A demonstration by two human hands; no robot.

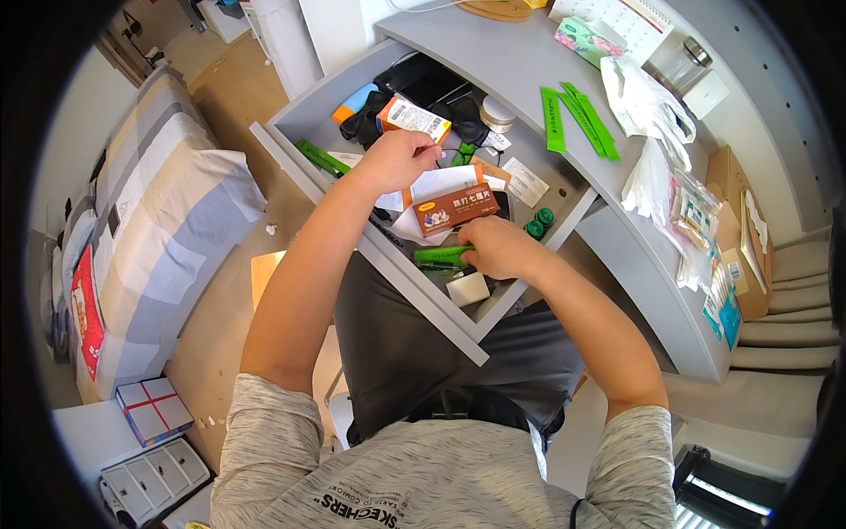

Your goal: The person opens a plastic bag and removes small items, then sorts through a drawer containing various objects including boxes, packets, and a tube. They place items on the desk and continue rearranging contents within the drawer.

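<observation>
Both hands reach into an open grey drawer (522,284) full of small items. My left hand (403,162) has its thumb and fingers drawn together beside an orange and white box (413,118); a tiny pale spot shows at the fingertips, too small to identify. Lower right, my right hand (499,248) is curled at the end of a green packet (439,255), and its grip is partly hidden. A brown medicine box (456,209) lies between the hands on white papers (436,184). Near my right hand are a pen (437,266) and a cream-coloured block (468,289).
Two green-capped containers (543,216) and a lidded jar (497,114) are also in the drawer. Green packets (590,120), a tissue pack (588,38) and white plastic bags (644,106) lie on the grey desktop (476,49). A bed (158,218) stands at left.
</observation>
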